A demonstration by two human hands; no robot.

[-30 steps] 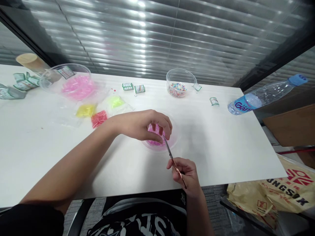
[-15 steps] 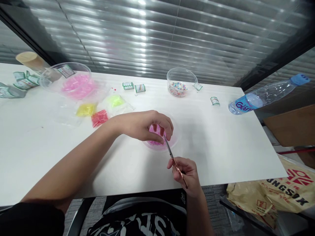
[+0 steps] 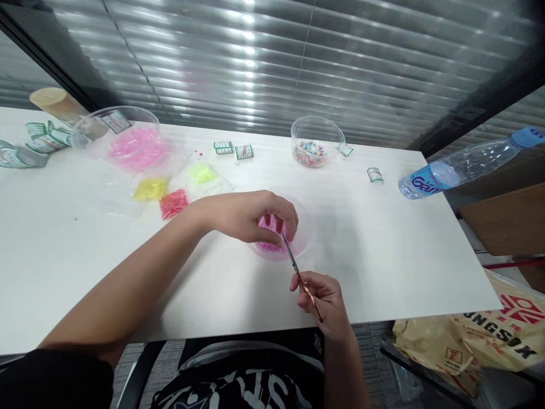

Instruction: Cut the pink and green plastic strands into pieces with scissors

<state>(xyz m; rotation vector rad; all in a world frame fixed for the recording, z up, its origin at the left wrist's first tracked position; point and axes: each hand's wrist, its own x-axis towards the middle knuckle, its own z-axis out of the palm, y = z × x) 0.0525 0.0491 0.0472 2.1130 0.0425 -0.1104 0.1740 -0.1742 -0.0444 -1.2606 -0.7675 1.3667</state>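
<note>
My left hand hovers over a shallow clear bowl with pink bits in it. Its thumb and fingers are curled towards each other; anything small between them is hidden. The copper-handled scissors are in my right hand, which is closed around their handles near the table's front edge. The blades look almost shut and point up and left, with the tips at the left fingertips. Small bags with red, yellow and lime-green filling lie beyond my left forearm.
A large clear bowl with pink stuff stands at the back left. Further right is a clear tub of multicoloured beads. Small green-white packets lie about. A water bottle stands at the table's right edge, above a tan bag.
Very little differs. My left fingertips and the scissors have shifted slightly left, and the whole view has moved a touch.
</note>
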